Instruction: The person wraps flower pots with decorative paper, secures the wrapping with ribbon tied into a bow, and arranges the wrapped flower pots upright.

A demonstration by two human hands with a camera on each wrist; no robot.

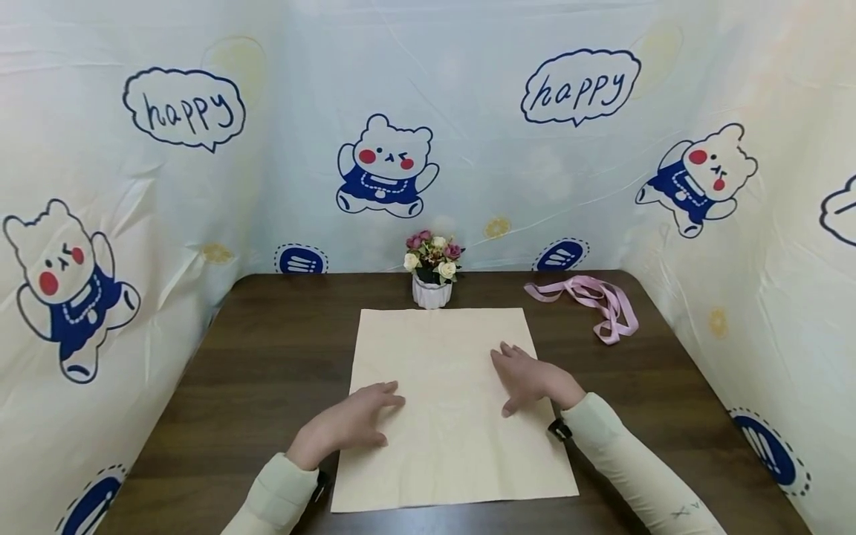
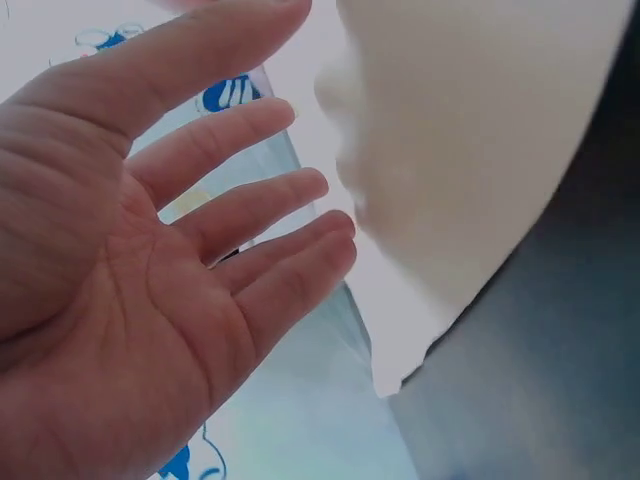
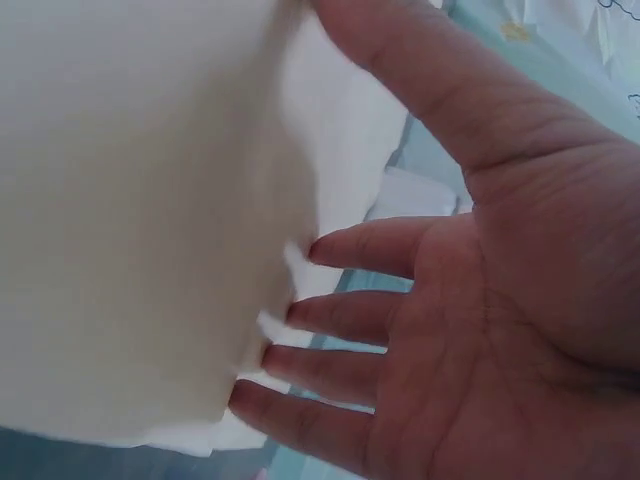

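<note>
A large cream sheet of paper [image 1: 448, 453] lies flat on the dark wooden table, its surface faintly creased. Over its left side is my left hand [image 1: 351, 420], fingers spread and fairly straight, fingertips pointing inward. My right hand [image 1: 528, 379] rests at the sheet's right edge with its fingers extended. In the left wrist view the left palm [image 2: 150, 300] faces the camera with nothing in it, close beside the paper [image 2: 460, 150]. The right wrist view has the right fingertips [image 3: 250, 393] touching the paper [image 3: 130, 250], the thumb reaching over it.
A small white pot of artificial flowers [image 1: 432, 290] stands just behind the sheet's far edge. At the back right lies a loose pink ribbon [image 1: 605, 297]. The brown table [image 1: 281, 334] is bordered on three sides by a pale printed curtain [image 1: 481, 163].
</note>
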